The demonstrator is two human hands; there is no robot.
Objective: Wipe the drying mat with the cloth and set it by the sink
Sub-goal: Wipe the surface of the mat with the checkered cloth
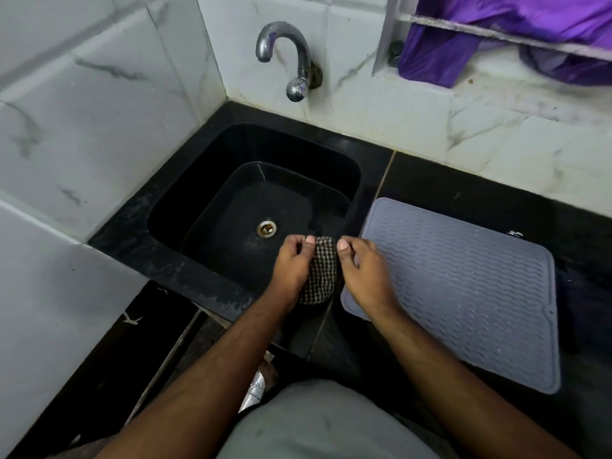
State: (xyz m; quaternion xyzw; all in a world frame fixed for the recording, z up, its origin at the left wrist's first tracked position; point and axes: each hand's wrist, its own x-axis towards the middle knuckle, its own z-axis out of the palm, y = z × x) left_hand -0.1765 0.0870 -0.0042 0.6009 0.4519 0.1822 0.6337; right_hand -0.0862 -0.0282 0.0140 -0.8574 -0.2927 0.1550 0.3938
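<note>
- Looking down over a black counter [463, 180] in a tiled corner, and set into it a black sink [205, 207], the biggest thing in the shot, with a curved tap [291, 61] on the wall above.
- Next in size, the drying mat [463, 286]: grey, ribbed, lying flat on the counter directly to the right of the sink, its near-left corner just by the basin's edge. Its long axis runs from the sink side away to the right and toward the person.
- Purple fabric [496, 34] hangs at a window ledge top right, well apart from the action.
- Now the hands, both out over the near-right corner of the sink. The left hand [291, 266] has fingers and thumb curled, pinching the top edge of the checked cloth [319, 273].
- The right hand [364, 270] pinches the cloth's other top corner, so it hangs stretched between them.
- The key relation: the mat lies to the right of the cloth, partly under the right hand, so that hand looks nearer for the first wipe. No wiping contact yet, as far as I can judge.
</note>
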